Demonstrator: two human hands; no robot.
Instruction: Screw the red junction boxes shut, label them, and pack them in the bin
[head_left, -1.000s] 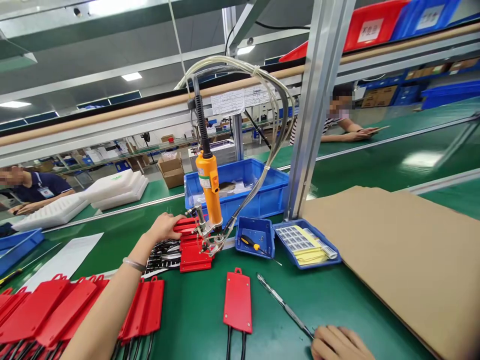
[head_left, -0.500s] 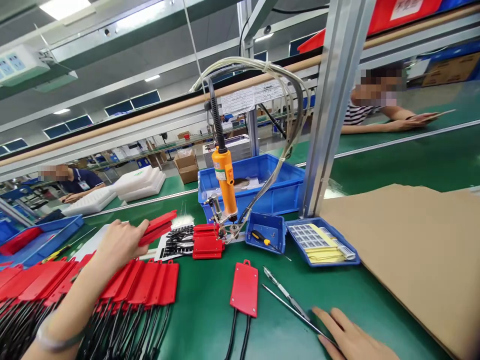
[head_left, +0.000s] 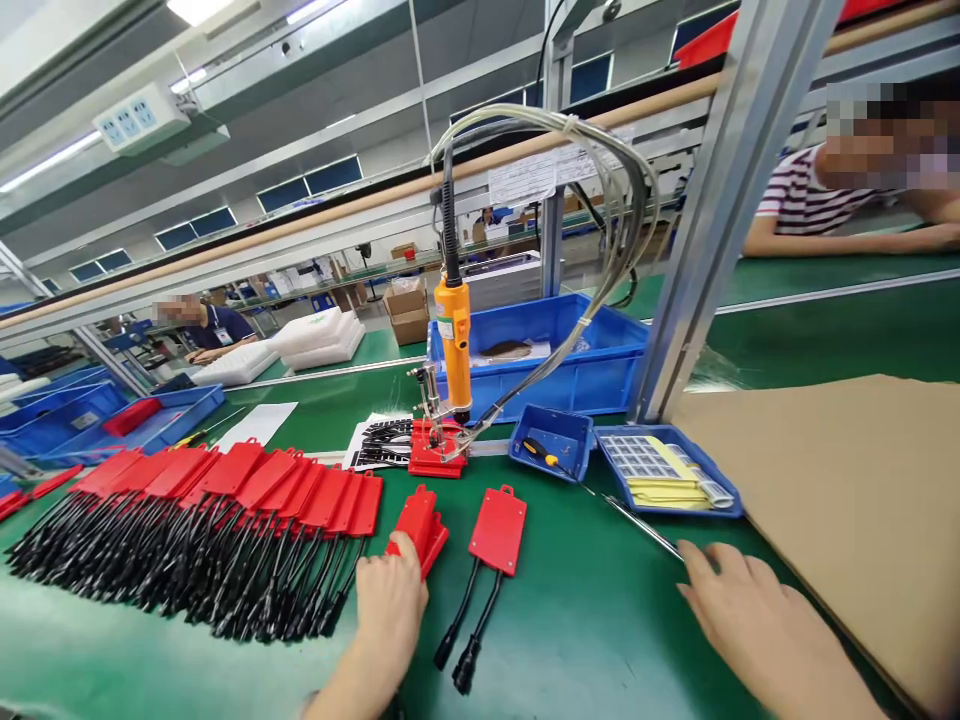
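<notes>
My left hand (head_left: 390, 595) is closed around a pair of flat red plastic cases (head_left: 416, 520), one overlapping the other. Just right of them lies a single red cased unit (head_left: 498, 530) with two black cable leads pointing toward me. On the right, my right hand (head_left: 750, 600) has its fingers curled at the near end of a slim metal tool (head_left: 646, 527); its exact kind is unclear. A long row of red cased units (head_left: 232, 468) with black cables spreads left of my left hand. Several more red cases (head_left: 437, 462) sit below the orange electric screwdriver (head_left: 454, 345).
A small blue bin (head_left: 551, 440) holds a yellow-black screwdriver (head_left: 541, 452). Beside it stands a blue tray (head_left: 739, 500) of label sheets. Brown cardboard (head_left: 840, 480) covers the right side, below a metal post (head_left: 735, 220). Two people sit across the benches.
My left hand has brought the red cases from the back left down beside the single unit. My right hand and the slim tool have shifted right and away from me. The view has turned left.
</notes>
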